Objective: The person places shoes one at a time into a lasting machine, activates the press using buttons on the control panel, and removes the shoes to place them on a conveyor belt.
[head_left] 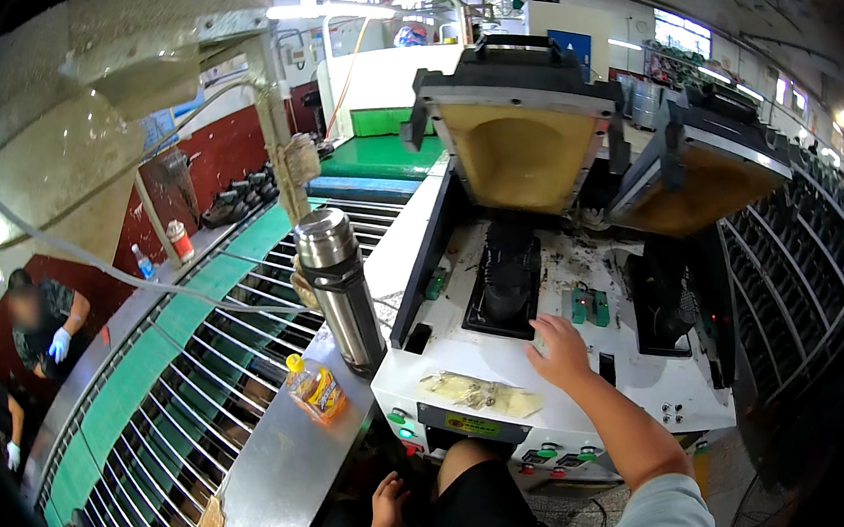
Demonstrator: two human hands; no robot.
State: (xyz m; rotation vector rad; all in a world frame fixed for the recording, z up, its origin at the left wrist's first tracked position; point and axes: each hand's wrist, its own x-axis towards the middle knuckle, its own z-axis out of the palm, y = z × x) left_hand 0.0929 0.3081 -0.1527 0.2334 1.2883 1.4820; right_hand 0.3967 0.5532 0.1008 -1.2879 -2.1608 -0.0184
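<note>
My right hand (pixel 562 351) reaches over the white machine top (pixel 574 362). Its fingers are stretched out beside the near right corner of a black recess, close to a black shoe (pixel 508 281) lying there. I cannot make out anything held in it. My left hand (pixel 388 504) hangs low by my lap, loosely open with nothing visible in it. A second black shoe (pixel 675 301) lies in the right recess. Above each recess a raised lid stands tilted back; the left lid (pixel 512 151) and the right lid (pixel 715 179) both have yellowish-brown inner pads.
A steel flask (pixel 344 292) and an orange drink bottle (pixel 316 390) stand on the metal ledge (pixel 272 486) to my left. Beyond runs a roller conveyor (pixel 164 397) with a green belt. Two people in gloves (pixel 59 344) are at far left. Shoe racks (pixel 792 276) line the right.
</note>
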